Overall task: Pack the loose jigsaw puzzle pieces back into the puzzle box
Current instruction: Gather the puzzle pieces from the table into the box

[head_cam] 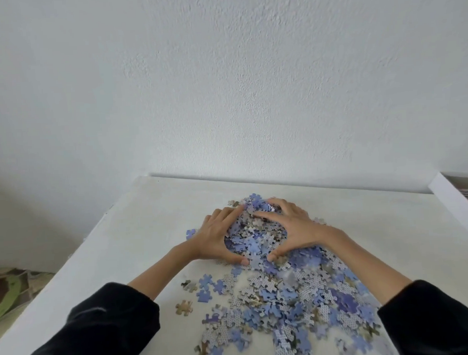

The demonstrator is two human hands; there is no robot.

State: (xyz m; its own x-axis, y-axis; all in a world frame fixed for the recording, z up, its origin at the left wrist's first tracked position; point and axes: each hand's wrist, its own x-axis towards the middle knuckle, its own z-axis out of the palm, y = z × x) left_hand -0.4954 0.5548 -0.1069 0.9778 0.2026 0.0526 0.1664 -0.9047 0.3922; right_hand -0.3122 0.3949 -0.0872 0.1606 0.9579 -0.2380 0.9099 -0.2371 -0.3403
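A heap of loose blue, white and grey puzzle pieces [285, 291] covers the middle and near right of the white table [138, 236]. My left hand [217, 235] and my right hand [292, 226] cup the far end of the heap from both sides, fingers curved around a mound of pieces [254, 241], thumbs nearly meeting at the near side. At the right edge the white puzzle box [456, 206] shows only its rim, with some pieces inside.
A white wall stands directly behind the table. Single pieces lie apart to the left of the heap, one tan piece [184, 307] nearest the front. A patterned green and brown rug [8, 292] lies on the floor at the left.
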